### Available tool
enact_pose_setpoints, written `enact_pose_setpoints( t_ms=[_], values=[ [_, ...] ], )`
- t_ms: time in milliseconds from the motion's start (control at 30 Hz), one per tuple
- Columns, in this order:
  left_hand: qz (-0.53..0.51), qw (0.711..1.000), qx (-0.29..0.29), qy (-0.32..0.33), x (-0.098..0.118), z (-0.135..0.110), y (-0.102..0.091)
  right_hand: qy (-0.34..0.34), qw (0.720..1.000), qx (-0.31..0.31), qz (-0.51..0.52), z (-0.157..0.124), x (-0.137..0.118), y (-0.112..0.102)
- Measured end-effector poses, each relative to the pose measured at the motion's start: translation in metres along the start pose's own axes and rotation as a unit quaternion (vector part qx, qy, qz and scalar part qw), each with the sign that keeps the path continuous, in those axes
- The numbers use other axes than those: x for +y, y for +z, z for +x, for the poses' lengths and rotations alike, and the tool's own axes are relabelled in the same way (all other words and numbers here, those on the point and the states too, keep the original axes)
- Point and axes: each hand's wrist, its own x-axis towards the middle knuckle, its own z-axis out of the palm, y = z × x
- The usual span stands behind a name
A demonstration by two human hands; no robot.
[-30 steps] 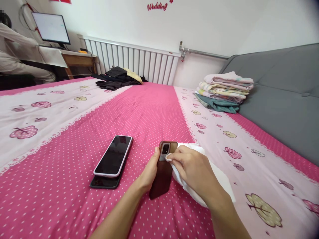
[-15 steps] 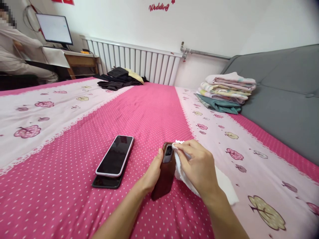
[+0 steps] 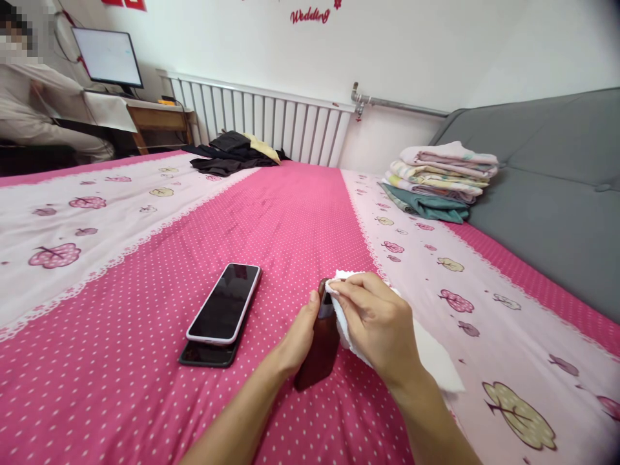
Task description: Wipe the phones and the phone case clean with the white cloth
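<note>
My left hand point(image 3: 301, 336) grips a phone in a brown case point(image 3: 320, 352) by its left edge, thumb near the top. The phone is tilted up, its back and part of the camera area toward me. A white cloth point(image 3: 346, 323) is pinched in my right hand point(image 3: 380, 323), and its bunched tip presses on the phone's upper back, over the camera area. The rest of the cloth drapes below and behind that hand. Left of my hands, a phone with a pale rim point(image 3: 225, 303) lies on top of a black phone point(image 3: 208, 354), both on the bed.
Pink dotted bedding point(image 3: 290, 213) lies under everything. Folded cloths point(image 3: 440, 174) are stacked at right by a grey headboard point(image 3: 547, 168). Dark clothes point(image 3: 227, 152) lie at the far edge, before a white radiator point(image 3: 261, 116). A person point(image 3: 43, 110) sits at far left near a monitor point(image 3: 107, 57).
My right hand has shifted slightly left with the cloth, whose tip now covers more of the phone's camera area. My left hand and the two lying phones have stayed nearly where they were.
</note>
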Motion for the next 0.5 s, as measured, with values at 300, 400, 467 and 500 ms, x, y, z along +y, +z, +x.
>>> enact_pose_setpoints(
  t_ms=[300,400,467,500],
  values=[
    [-0.021,1.000,0.013,-0.005,-0.001,0.001,-0.002,0.100,0.992,-0.054,-0.062,0.002,0.003,-0.006],
    [-0.023,1.000,0.013,-0.011,0.002,0.000,0.002,0.120,0.987,-0.080,-0.069,0.003,0.001,-0.008],
    [-0.025,0.999,0.016,-0.025,0.004,-0.002,0.003,0.129,0.984,-0.099,-0.075,0.003,-0.001,-0.010],
    [-0.027,0.999,0.021,-0.034,0.004,-0.002,0.004,0.133,0.982,-0.111,-0.077,0.003,-0.002,-0.010]
  ],
)
